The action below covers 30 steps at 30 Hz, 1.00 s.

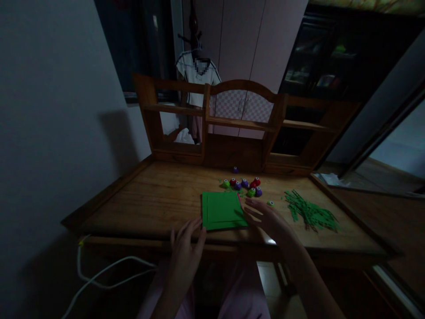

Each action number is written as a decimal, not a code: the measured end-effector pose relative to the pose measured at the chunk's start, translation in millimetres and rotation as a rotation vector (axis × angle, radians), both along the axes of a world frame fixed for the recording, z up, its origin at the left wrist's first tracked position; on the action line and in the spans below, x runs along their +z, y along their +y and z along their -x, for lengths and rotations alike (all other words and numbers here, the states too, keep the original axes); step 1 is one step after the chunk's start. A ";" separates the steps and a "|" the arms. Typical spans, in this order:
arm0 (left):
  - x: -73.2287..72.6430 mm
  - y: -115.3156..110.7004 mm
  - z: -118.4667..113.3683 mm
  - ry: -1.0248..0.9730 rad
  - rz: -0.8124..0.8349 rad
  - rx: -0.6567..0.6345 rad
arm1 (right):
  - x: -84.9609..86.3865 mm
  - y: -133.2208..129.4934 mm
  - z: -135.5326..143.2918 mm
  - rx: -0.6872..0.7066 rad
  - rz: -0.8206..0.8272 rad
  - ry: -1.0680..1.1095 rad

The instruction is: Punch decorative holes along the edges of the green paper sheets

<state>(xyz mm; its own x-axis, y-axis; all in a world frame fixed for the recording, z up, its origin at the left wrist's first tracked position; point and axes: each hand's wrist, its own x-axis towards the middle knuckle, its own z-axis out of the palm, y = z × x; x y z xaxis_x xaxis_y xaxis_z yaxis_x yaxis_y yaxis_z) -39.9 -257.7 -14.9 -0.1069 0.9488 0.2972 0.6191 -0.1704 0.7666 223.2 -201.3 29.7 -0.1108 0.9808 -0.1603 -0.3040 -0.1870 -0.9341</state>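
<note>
Green square sheets (222, 208) lie stacked a little unevenly near the desk's front edge. My left hand (188, 243) is at their lower left corner, fingers apart and holding nothing. At the right side my right hand (265, 217) has its fingers spread beside the sheets' edge, close to a thin pink strip (239, 200); whether it touches the sheets is hard to tell. Behind the sheets stand several small red, purple and green craft punches (245, 183), with green scraps around them. One green punch (270, 204) sits just beyond my right hand.
A pile of green cut strips (312, 212) covers part of the right side of the wooden desk (156, 195). A wooden shelf unit (241, 125) rises at the back. White cables (113, 285) hang below the front edge at the left.
</note>
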 end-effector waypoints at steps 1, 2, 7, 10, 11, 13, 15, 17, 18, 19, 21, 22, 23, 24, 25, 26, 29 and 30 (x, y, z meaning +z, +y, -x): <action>-0.5 0.2 -0.4 0.011 -0.008 0.005 | -1.6 1.2 -1.1 0.005 0.007 -0.003; -1.0 0.5 -0.3 0.019 -0.014 0.007 | -3.0 2.0 -2.0 0.009 0.012 -0.004; -1.4 2.9 3.9 0.054 -0.032 0.028 | -4.4 1.3 -1.0 0.037 0.039 0.052; -0.1 5.1 7.8 0.066 -0.035 0.036 | -1.4 -1.4 4.0 0.064 0.046 0.082; 0.2 5.9 9.2 0.070 -0.030 0.040 | -0.4 -2.4 5.8 0.070 0.045 0.085; 0.6 7.3 12.1 0.079 -0.024 0.051 | 1.2 -4.4 9.1 0.083 0.049 0.095; 0.7 8.4 14.8 0.092 -0.029 0.057 | 1.4 -6.0 11.4 0.087 0.061 0.120; 0.5 9.0 16.5 0.102 -0.035 0.063 | 0.5 -7.2 12.9 0.088 0.066 0.147; 0.3 9.1 16.9 0.108 -0.037 0.065 | -0.3 -7.7 13.5 0.083 0.062 0.156; -0.3 9.1 16.9 0.115 -0.041 0.068 | -1.3 -8.1 14.0 0.074 0.055 0.160; -2.2 9.3 15.8 0.136 -0.064 0.075 | -3.0 -9.2 15.3 0.052 0.038 0.149; -3.6 9.5 14.8 0.149 -0.087 0.084 | -3.6 -10.0 16.1 0.043 0.027 0.138; -5.1 10.1 13.4 0.165 -0.116 0.093 | -3.9 -11.2 17.0 0.037 0.010 0.124; -6.6 11.0 11.7 0.183 -0.150 0.100 | -4.1 -12.8 17.8 0.034 -0.012 0.111; -7.9 12.5 9.9 0.199 -0.185 0.101 | -4.1 -14.7 18.4 0.029 -0.037 0.095; -8.9 14.8 7.9 0.214 -0.216 0.093 | -4.1 -17.0 18.5 0.017 -0.062 0.073; -8.9 27.2 2.2 0.268 -0.275 0.019 | -5.0 -25.4 13.4 -0.064 -0.119 -0.041; -8.1 33.1 0.7 0.297 -0.288 -0.017 | -5.8 -28.5 9.3 -0.101 -0.137 -0.094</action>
